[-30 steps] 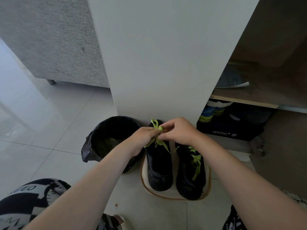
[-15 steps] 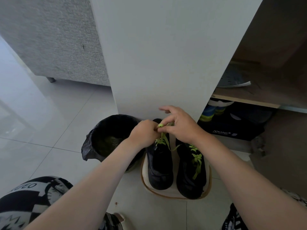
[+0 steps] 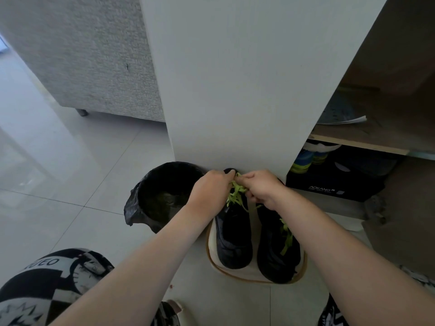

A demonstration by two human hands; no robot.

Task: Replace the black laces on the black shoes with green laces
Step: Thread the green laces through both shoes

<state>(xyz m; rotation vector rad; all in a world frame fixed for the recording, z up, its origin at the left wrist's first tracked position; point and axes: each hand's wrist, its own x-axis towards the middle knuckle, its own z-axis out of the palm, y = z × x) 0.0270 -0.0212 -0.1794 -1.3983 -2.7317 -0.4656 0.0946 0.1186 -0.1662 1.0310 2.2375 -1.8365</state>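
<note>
Two black shoes stand side by side on a pale round mat (image 3: 244,275), toes toward me. The left shoe (image 3: 233,238) has a green lace (image 3: 236,195) bunched over its upper eyelets. My left hand (image 3: 210,190) and my right hand (image 3: 261,188) meet above that shoe's collar, each pinching a strand of this lace. The right shoe (image 3: 276,250) carries its own green lace (image 3: 287,237), tied and hanging down its front. My fingertips hide the knot area.
A bin lined with a black bag (image 3: 160,196) stands left of the shoes. A white cabinet panel (image 3: 247,90) rises just behind them. Open shelves to the right hold a black shoebox (image 3: 334,184) and papers (image 3: 341,114). A grey sofa (image 3: 89,55) stands far left.
My right hand, raised with fingers spread half a second ago, has come down and closed on the lace. Both hands now sit closer together over the left shoe's collar.
</note>
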